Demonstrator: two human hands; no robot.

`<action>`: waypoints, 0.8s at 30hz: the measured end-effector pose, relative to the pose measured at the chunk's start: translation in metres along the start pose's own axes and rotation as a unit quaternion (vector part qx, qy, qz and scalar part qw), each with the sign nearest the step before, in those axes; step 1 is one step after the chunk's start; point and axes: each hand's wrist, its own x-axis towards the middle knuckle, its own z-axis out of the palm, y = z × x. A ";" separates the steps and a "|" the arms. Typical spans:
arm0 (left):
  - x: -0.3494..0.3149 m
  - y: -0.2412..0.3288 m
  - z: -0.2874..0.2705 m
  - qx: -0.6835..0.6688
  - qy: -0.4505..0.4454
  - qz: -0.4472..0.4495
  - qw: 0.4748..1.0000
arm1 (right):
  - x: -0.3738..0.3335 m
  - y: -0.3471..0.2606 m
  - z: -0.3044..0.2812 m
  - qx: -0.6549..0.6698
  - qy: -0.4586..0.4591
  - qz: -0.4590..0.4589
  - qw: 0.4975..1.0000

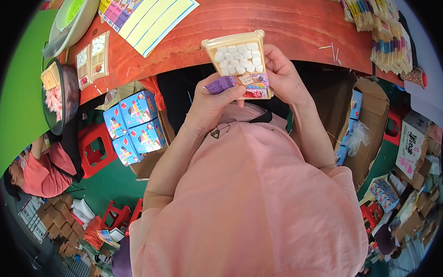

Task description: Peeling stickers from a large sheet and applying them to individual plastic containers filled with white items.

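Between my hands, near the table's front edge, is a beige plastic tray [237, 58] with several small white pillow-shaped pieces in its upper part. A colourful purple sticker [222, 85] lies across its lower part, its left end reaching past the tray's side. My left hand [210, 105] is closed on the tray's lower left, the thumb pressed on the sticker. My right hand [285, 79] grips the right side, fingers behind and thumb at the edge. Whatever lies under the sticker is hidden.
On the red wooden table [264, 18] lies a partly peeled sticker sheet [157, 19]. Filled trays [98, 53], a bowl of green bits [91, 16] and a dark bowl [72, 84] stand left. Bundled sticks [390, 46] are at right. Blue boxes [136, 126] and a red stool [95, 148] stand below.
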 end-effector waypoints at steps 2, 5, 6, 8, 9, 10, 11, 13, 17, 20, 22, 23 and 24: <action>-0.002 -0.001 -0.003 0.008 0.015 0.003 1.000 | -0.002 0.001 0.004 -0.022 -0.010 -0.001 1.000; -0.002 -0.003 -0.004 0.030 0.023 0.016 0.999 | -0.004 0.001 0.009 -0.005 -0.013 -0.004 1.000; -0.001 -0.004 -0.006 0.033 0.024 0.017 0.999 | -0.004 0.002 0.007 -0.058 -0.008 -0.019 0.998; 0.000 -0.005 -0.008 0.036 0.026 0.017 0.999 | -0.004 0.000 0.005 -0.109 -0.004 -0.032 0.993; 0.000 -0.006 -0.009 0.036 0.029 0.017 0.999 | -0.004 -0.004 0.005 -0.134 0.013 0.009 0.991; 0.000 -0.006 -0.010 0.036 0.031 0.017 0.999 | -0.004 -0.007 0.006 -0.158 0.030 0.049 0.986; 0.000 -0.007 -0.010 0.036 0.032 0.017 0.999 | -0.004 -0.007 0.008 -0.157 0.029 0.051 0.986; 0.000 -0.006 -0.010 0.040 0.037 0.030 0.998 | -0.004 -0.008 0.011 -0.118 0.061 0.118 0.984; 0.002 0.001 -0.010 0.080 0.070 0.052 0.993 | -0.012 -0.002 0.018 -0.004 0.111 0.136 0.984; 0.002 0.004 -0.011 0.089 0.081 0.033 0.992 | -0.010 -0.002 0.045 -0.137 0.113 0.031 0.984; 0.003 0.007 0.001 0.081 0.142 0.120 0.979 | -0.010 0.003 0.041 -0.204 0.118 0.006 0.972; 0.003 0.004 -0.001 0.081 0.144 0.122 0.979 | -0.009 0.004 0.040 -0.269 0.124 -0.019 0.955; 0.003 0.000 -0.006 0.126 0.187 0.151 0.963 | -0.006 0.003 0.043 -0.268 0.123 -0.020 0.955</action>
